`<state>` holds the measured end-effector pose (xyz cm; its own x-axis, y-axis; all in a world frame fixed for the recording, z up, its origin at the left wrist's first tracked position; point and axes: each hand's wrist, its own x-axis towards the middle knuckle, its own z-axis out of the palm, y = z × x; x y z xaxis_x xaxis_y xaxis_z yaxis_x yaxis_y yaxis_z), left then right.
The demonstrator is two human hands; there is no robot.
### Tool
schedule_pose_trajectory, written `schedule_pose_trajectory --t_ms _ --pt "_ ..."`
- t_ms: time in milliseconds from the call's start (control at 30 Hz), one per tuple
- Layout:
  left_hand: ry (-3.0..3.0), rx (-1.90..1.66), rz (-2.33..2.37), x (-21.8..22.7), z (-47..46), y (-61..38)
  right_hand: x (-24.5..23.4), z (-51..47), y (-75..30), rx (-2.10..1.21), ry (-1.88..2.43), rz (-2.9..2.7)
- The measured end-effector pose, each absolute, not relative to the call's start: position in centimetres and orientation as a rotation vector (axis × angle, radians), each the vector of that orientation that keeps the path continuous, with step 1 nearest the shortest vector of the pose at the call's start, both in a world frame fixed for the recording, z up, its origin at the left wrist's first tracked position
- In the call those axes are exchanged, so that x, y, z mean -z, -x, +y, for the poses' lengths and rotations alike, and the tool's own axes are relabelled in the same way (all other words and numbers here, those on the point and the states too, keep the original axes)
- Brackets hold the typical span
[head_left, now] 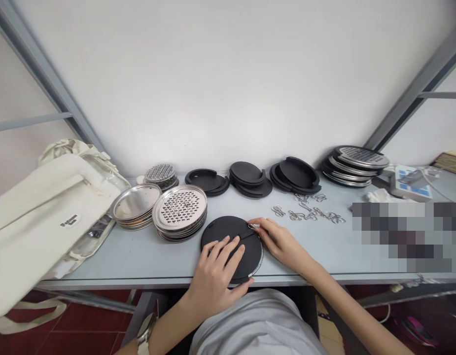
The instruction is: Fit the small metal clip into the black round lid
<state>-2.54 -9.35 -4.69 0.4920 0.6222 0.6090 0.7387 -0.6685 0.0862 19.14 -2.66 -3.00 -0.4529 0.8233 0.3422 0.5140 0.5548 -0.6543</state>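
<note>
A round black holder lies at the table's front edge, with a silvery rim showing along its right side. Across its top my left hand spreads its fingers, while the thumb bears on the near rim, so the hand grips the holder. My right hand is closed at the holder's upper right edge. Between its thumb and fingertips is a small bent-wire clip, touching the holder. Several similar wire clips lie loose farther back on the right.
Behind on the left stand stacks of metal discs and grater plates. Black round holders line the wall, with a mixed stack farther right. A cream bag covers the left end. A blue-and-white box sits at right.
</note>
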Motion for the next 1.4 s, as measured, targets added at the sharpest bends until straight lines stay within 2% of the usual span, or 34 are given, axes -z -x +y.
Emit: schedule_pose_trajectory --t_ms 367,900,1400 --pt "2.543 0.936 -1.17 4.5 -9.4 2.3 2.9 -2.7 -19.0 -0.584 1.142 -2.2" --pt "2.532 0.906 -1.192 5.0 -9.5 2.4 3.9 -3.0 -18.4 0.025 1.137 -2.414" --pt "2.529 0.89 -1.218 5.2 -9.7 2.3 4.7 -3.2 -18.3 0.198 1.114 -2.409"
